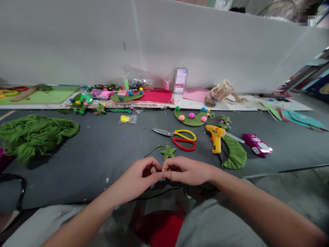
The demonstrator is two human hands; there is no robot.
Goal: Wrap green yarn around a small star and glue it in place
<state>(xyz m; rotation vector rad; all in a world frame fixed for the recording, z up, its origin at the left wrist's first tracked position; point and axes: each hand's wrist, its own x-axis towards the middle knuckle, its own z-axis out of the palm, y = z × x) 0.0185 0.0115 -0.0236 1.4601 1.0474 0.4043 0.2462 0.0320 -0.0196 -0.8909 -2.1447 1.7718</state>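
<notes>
My left hand [147,173] and my right hand [185,170] meet at the fingertips near the table's front edge. Both are pinched closed, and whatever is between the fingertips is too small to make out. Just beyond them lies a green yarn-wrapped star [168,151] with a loose yarn tail. Scissors [177,136] with one yellow and one red handle rest behind the star, blades toward the left. To the right, a yellow glue gun [216,137] lies by a green yarn-wrapped crescent [235,154].
A heap of green yarn [38,133] covers the left side. At the back sit a crescent with coloured pompoms [192,117], a small bag with a yellow piece [128,119] and red sheets [156,96]. A purple packet [257,144] lies at right.
</notes>
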